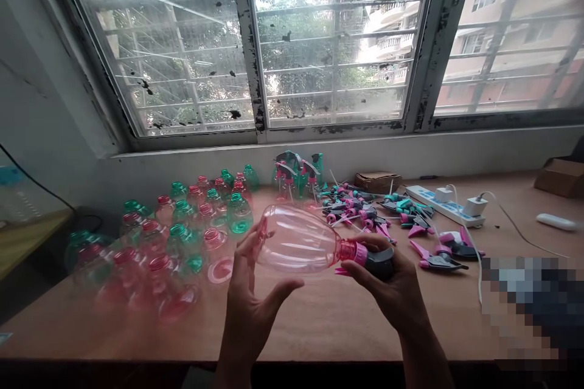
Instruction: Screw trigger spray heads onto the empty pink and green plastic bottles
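Above the brown wooden bench (337, 331), between its left and right edges, a transparent pink plastic bottle of rounded shape (296, 240) is held sideways, its neck toward the right edge. The right hand (396, 292) has its grip closed around a dark grey and pink plastic trigger spray head (379, 264) at the neck. The left hand (253, 304) bends its fingers about the base, the thumb apart; whether this grip is firm, I cannot tell. The bottle looks light and rather slippery; its wide body may yield under squeezing, so neck and base seem better holding places.
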The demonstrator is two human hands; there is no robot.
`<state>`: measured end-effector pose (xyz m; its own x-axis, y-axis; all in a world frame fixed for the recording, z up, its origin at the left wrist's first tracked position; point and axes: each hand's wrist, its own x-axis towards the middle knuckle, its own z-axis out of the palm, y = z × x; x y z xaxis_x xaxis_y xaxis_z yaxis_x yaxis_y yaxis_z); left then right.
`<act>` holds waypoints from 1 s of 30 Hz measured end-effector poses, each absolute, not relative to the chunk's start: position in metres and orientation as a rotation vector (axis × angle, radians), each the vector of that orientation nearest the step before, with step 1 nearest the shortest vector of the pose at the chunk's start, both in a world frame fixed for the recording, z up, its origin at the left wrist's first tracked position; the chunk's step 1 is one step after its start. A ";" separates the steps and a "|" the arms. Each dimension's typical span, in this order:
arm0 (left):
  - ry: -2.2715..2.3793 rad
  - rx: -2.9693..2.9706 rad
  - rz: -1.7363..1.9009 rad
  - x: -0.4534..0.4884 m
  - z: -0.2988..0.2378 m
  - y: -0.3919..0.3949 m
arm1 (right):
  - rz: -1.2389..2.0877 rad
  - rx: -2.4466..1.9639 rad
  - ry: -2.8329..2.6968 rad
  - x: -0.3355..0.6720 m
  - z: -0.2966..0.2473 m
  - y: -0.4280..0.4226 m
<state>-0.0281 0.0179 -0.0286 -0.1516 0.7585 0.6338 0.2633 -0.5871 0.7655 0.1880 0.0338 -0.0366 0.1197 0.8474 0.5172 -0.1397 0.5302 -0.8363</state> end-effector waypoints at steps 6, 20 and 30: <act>1.174 1.778 1.729 -0.031 -0.028 0.016 | 0.923 -0.711 -1.162 0.187 -0.038 0.031; 1.273 1.724 1.803 -0.037 -0.028 0.014 | 0.859 -0.762 -1.321 0.187 -0.035 0.031; 1.225 1.786 1.765 -0.039 -0.028 0.017 | 0.912 -0.760 -1.261 0.185 -0.033 0.031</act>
<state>-0.0389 0.0173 -0.0283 -0.1473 0.7591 0.6341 0.3283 -0.5672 0.7553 0.1854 0.0305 -0.0326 0.0632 0.8906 0.4504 -0.1487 0.4546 -0.8782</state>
